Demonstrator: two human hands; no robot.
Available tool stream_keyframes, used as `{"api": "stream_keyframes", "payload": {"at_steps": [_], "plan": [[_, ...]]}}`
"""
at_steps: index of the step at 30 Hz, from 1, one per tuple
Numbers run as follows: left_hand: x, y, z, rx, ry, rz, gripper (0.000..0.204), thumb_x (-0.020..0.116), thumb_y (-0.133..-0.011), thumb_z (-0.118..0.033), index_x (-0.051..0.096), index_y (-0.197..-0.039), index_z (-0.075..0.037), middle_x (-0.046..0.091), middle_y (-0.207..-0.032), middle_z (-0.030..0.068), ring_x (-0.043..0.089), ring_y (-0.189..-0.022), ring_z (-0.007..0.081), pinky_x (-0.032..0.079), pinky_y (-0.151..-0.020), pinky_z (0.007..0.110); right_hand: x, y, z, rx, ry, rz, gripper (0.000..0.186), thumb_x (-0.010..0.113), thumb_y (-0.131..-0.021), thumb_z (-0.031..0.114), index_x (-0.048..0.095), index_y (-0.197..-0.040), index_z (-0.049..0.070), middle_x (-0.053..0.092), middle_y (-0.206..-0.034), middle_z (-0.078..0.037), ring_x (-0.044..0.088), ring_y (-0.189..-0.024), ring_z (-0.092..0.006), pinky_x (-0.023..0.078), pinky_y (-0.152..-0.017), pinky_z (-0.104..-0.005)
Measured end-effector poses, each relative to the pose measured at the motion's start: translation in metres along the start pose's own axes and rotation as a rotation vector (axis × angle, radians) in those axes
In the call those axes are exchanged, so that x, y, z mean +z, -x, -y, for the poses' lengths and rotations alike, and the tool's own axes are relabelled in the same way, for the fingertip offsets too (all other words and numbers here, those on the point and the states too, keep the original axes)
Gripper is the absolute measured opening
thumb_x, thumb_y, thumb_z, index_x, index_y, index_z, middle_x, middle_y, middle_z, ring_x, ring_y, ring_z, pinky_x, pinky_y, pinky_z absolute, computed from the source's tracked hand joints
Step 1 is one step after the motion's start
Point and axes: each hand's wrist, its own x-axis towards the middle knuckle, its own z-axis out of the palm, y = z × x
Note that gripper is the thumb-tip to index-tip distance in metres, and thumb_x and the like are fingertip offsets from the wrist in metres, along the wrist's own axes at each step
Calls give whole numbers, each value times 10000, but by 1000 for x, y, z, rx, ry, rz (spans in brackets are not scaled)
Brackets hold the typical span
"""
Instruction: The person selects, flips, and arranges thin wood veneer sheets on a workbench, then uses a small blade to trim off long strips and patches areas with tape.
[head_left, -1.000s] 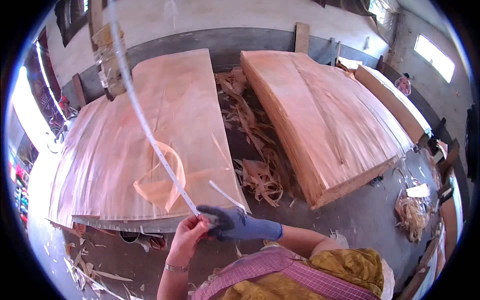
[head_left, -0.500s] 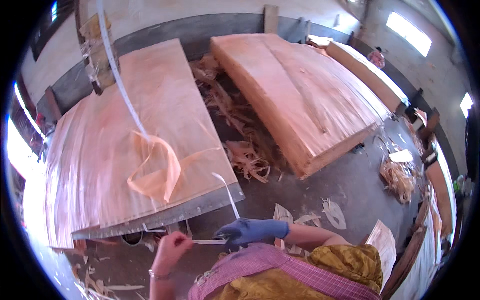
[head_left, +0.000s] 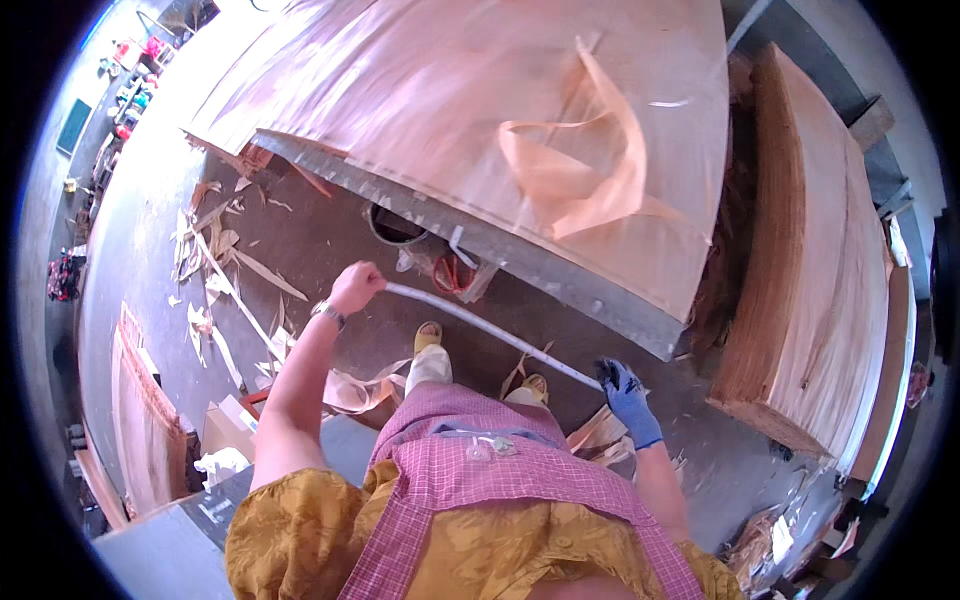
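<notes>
The broad veneer stack looms in front of the worker, with a grey metal edge jutting beneath it; a tape swung that way could snag on it. On top lies a loose veneer curl, likely to split if brushed. The narrow white tape stretches above the floor between both hands. The gloved right hand seems curled on one end, though blurred; a weak grip could slip. The bare left hand pinches the other tightly.
</notes>
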Motion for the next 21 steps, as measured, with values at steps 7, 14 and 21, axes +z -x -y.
{"api": "stream_keyframes", "payload": {"at_steps": [7,14,21], "plan": [[16,-155,31,-237,-164,34,327,694,-802,-448,738,-989,-185,686,-1079,90,581,-1128,304,428,-907,516,154,-93,97,-61,271,-233,364,594,-899,237,590,-1243,117,536,-1292,-187,503,-1165,-360,433,-963,-489],[42,-205,67,-111,-373,-25,524,638,-814,-395,571,-1297,-203,587,-1296,61,500,-1247,253,347,-1010,531,290,-291,259,163,-1417,-534,218,688,-886,93,667,-1091,22,679,-1023,-36,626,-845,-136,536,-734,-280],[37,-220,93,-36,-313,-191,428,543,-848,-338,608,-1256,-225,567,-1347,26,439,-1314,240,251,-1073,499,329,-363,283,126,-1313,-758,240,660,-887,48,653,-1124,14,678,-1057,-41,619,-875,-143,510,-821,-291]]}}
